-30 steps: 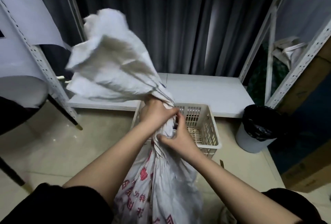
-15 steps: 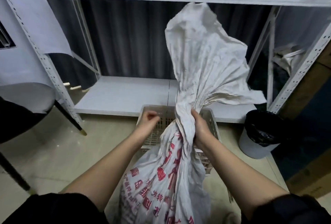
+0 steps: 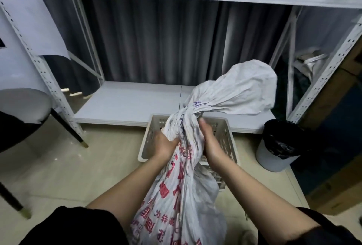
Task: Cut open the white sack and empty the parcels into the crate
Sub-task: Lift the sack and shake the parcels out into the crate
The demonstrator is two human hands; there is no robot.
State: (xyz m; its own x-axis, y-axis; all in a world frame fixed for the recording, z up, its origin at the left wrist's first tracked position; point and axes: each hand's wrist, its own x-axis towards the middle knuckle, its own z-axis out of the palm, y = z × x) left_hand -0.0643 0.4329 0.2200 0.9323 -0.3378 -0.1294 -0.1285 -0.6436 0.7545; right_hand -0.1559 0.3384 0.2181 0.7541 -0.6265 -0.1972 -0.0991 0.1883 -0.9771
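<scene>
Two bare hands grip a large white sack (image 3: 182,201) printed with red characters, seen from a camera worn on the person's head and looking down. The left hand (image 3: 163,145) closes its fingers around the left side of the sack's gathered neck. The right hand (image 3: 210,143) wraps the right side of the same neck, thumb pointing up and fingers curled into the cloth. Both forearms reach forward from black sleeves at the bottom edge.

Above the hands the sack's loose top flops over to the right in a crumpled white bundle, with a small patch of purple print near the twist. Below the hands the sack hangs down, full and wrinkled, toward the person's body.

Just behind the sack sits a pale slatted plastic crate (image 3: 146,145) on a beige tiled floor; the sack's neck crosses in front of its opening, and whatever is inside the crate cannot be made out. A white metal shelf unit (image 3: 127,105) stands behind the crate, backed by a dark grey curtain (image 3: 156,39). To the right stands a small white bin (image 3: 274,158) lined with a black bag. A chair leg (image 3: 68,127) shows at the left.
</scene>
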